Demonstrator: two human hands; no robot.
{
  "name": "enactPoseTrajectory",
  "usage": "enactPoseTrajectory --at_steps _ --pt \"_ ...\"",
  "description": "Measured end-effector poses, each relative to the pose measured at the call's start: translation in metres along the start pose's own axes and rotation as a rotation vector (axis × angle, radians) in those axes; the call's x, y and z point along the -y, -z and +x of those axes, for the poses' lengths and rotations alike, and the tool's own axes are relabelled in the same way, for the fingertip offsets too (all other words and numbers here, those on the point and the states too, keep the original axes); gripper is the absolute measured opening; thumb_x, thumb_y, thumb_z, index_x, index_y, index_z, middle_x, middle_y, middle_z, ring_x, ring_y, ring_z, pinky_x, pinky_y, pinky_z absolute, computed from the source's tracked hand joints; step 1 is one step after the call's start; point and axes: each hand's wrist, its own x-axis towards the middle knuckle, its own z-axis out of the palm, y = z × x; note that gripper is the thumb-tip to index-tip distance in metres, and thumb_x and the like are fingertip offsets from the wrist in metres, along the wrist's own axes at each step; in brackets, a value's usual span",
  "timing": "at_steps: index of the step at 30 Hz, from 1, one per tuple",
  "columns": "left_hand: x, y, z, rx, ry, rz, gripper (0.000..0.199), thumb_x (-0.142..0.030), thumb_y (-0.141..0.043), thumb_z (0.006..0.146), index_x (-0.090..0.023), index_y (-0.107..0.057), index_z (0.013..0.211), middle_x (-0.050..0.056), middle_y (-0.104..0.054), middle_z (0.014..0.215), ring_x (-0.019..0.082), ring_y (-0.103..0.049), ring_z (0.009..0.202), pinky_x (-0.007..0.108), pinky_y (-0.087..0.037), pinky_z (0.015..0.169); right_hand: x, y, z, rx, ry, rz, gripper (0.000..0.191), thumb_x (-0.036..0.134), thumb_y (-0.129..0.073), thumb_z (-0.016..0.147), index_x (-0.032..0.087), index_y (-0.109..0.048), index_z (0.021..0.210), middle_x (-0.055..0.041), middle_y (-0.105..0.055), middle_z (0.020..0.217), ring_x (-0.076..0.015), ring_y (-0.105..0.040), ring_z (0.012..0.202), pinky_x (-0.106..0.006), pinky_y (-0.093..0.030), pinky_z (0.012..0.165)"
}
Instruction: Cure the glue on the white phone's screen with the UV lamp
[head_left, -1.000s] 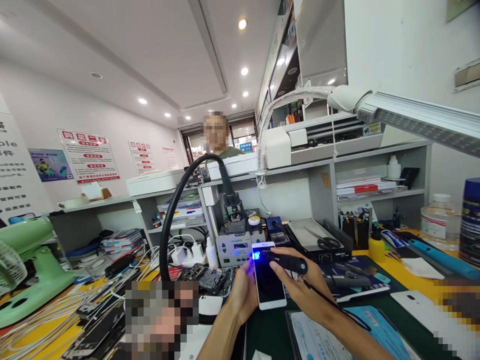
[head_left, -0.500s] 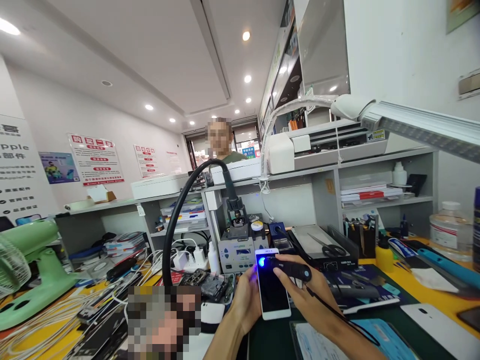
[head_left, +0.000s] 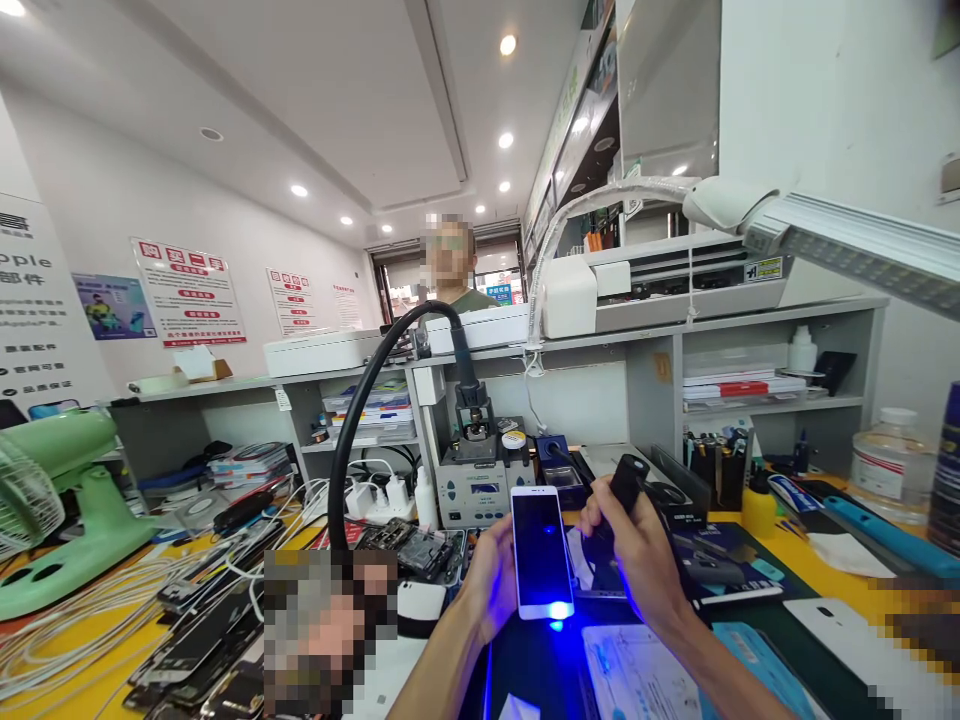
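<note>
Left hand (head_left: 491, 572) partly hidden behind phone (head_left: 540, 550). Black torch (head_left: 628, 478) partly covered by right hand (head_left: 643, 545). Fan (head_left: 71, 530), far left of left hand, cut by left edge; dark can (head_left: 946, 475), far right of right hand, cut by right edge. Pixelated patch (head_left: 315, 635) left of left hand, unreadable. Station display (head_left: 485, 489) beyond left hand, too small.

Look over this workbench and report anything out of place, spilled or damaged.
The left side looks untidy: white cables lie in loose loops beside jumbled phone parts. No spill shows, and the phone in the left hand has no visible crack.
</note>
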Motion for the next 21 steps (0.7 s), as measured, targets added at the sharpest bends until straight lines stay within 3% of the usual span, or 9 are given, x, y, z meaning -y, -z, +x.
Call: enactPoseTrajectory --at_steps 3,8,12,21 --pt "0.000 -0.002 -0.001 0.029 0.018 -0.007 0.042 -0.043 -0.053 0.094 -0.011 -0.066 0.118 0.014 -0.075 0.097 0.029 -0.071 0.092 0.040 -0.051 0.089 0.012 -0.004 0.008 0.013 -0.095 0.212 0.043 0.061 -0.060 0.092 0.023 -0.059 0.072 0.0044 -0.048 0.053 -0.0132 -0.047 0.049 -0.027 -0.045 0.052" --pt "0.000 -0.001 -0.002 0.006 0.024 0.018 0.046 -0.046 -0.055 0.093 -0.010 -0.066 0.119 0.015 -0.075 0.097 0.030 -0.071 0.093 0.041 -0.051 0.090 0.042 -0.020 0.022 0.074 -0.183 0.347 0.071 0.075 -0.039 0.092 0.020 -0.056 0.051 0.0025 -0.042 0.039 -0.0103 -0.041 0.037 -0.024 -0.037 0.041" --pt "0.000 0.000 -0.001 0.006 0.020 0.024 0.044 -0.044 -0.054 0.093 -0.009 -0.067 0.118 0.014 -0.076 0.097 0.029 -0.071 0.091 0.041 -0.051 0.089 0.050 -0.036 0.029 0.076 -0.149 0.379 0.069 0.072 -0.043 0.091 0.020 -0.054 0.046 0.0028 -0.040 0.034 -0.0094 -0.039 0.031 -0.025 -0.036 0.038" --pt "0.002 -0.003 0.001 -0.049 -0.024 -0.049 0.035 -0.040 -0.051 0.095 -0.012 -0.067 0.109 0.010 -0.074 0.087 0.024 -0.070 0.081 0.036 -0.052 0.081 0.031 -0.054 0.029 0.097 0.008 0.419 0.058 0.064 -0.042 0.087 0.024 -0.050 0.046 0.0037 -0.039 0.036 -0.0098 -0.035 0.032 -0.025 -0.035 0.039"
